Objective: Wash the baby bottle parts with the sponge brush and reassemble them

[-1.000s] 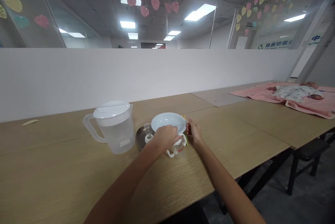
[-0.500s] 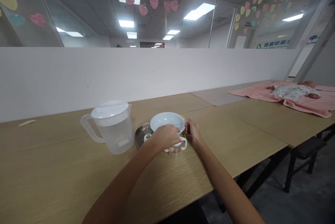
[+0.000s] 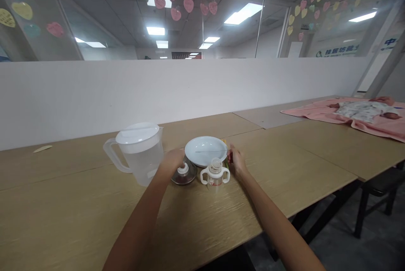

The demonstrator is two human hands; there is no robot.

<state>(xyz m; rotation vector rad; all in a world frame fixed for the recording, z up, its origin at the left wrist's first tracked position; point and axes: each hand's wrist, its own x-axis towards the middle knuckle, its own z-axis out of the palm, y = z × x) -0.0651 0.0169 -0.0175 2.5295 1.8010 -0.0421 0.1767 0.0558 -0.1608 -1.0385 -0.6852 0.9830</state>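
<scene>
My right hand (image 3: pixel 236 159) is closed on the end of a thin rod (image 3: pixel 211 151), which lies level over the white bowl (image 3: pixel 189 158). In front of the bowl, a clear feeding bottle (image 3: pixel 215 181) with two white handles stands upright, its neck uncapped. To its left is a round metal tray (image 3: pixel 187 181) holding a white bottle ring (image 3: pixel 182 170). My left hand (image 3: pixel 174 162) reaches over this tray, fingers curled down beside the ring; what they pinch is hidden.
A lidded clear plastic jug (image 3: pixel 139 157) stands left of the tray. Something yellow and green lies by the bowl's right edge. On the far right, a baby-like figure (image 3: pixel 360 111) in patterned clothing lies on a pink towel (image 3: pixel 303 112). A white wall (image 3: pixel 152 89) bounds the table's back.
My left hand has left the bottle's top and moved left to the tray. The right hand still holds the rod over the bowl. The view has shifted slightly.
</scene>
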